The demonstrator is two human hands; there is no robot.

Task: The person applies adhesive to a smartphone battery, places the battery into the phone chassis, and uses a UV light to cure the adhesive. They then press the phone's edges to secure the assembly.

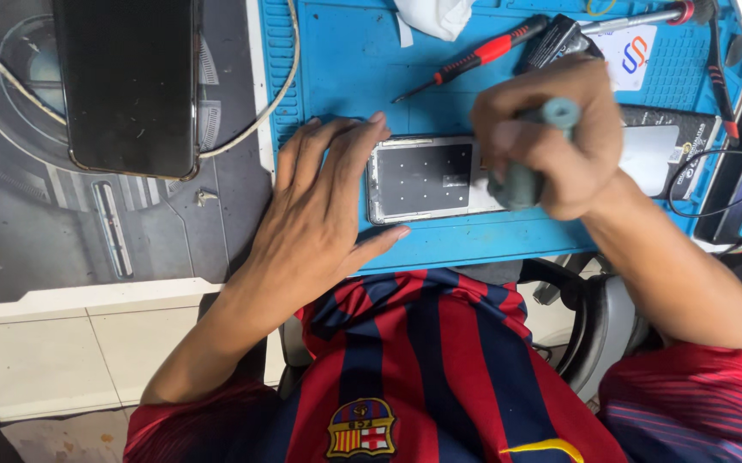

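Note:
An opened phone (426, 178) lies flat on a blue work mat (336, 69), its dark inner side up. My left hand (319, 210) rests flat on the mat with spread fingers, pressing against the phone's left end. My right hand (551, 137) is shut on a grey-green cylindrical tool (529, 167) held upright over the phone's right half, hiding that part. The hand and tool look blurred.
A red-and-black screwdriver (474, 58) and white cloth (435, 15) lie at the mat's far edge. A second dark phone (128, 81) with a white cable (259, 116) sits on the grey mat at left. Cables and tools (718, 77) crowd the right side.

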